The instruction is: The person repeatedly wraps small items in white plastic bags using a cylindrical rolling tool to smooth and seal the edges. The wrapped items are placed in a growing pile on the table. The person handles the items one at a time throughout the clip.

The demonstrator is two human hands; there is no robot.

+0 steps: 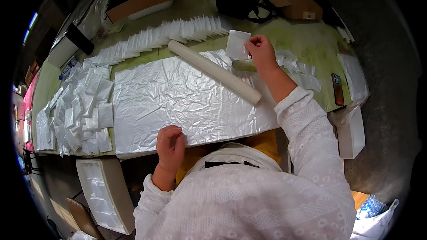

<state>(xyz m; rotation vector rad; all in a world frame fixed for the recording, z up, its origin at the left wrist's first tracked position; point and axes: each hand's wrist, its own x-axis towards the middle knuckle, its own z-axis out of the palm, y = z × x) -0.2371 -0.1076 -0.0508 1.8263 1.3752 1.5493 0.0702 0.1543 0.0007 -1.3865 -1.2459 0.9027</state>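
Observation:
Between my right hand's [263,52] thumb and fingers is a flat, square white packet [237,46], raised near the right end of a long row of similar packets [153,39] standing on edge. My left hand [170,146] is loosely curled at the front edge of a crinkled silvery sheet [147,102], with nothing visible in it. A pale cardboard-like tube [213,72] lies diagonally over the sheet's far right part. Several white packets [84,102] are heaped loosely to the left of the sheet.
The table's green top [307,35] carries a black bag [233,0] and a brown carton [291,4] at the back. Clear plastic pieces [298,71] and a phone [337,90] lie at right. White bins stand below the table at left [120,195] and right [353,135].

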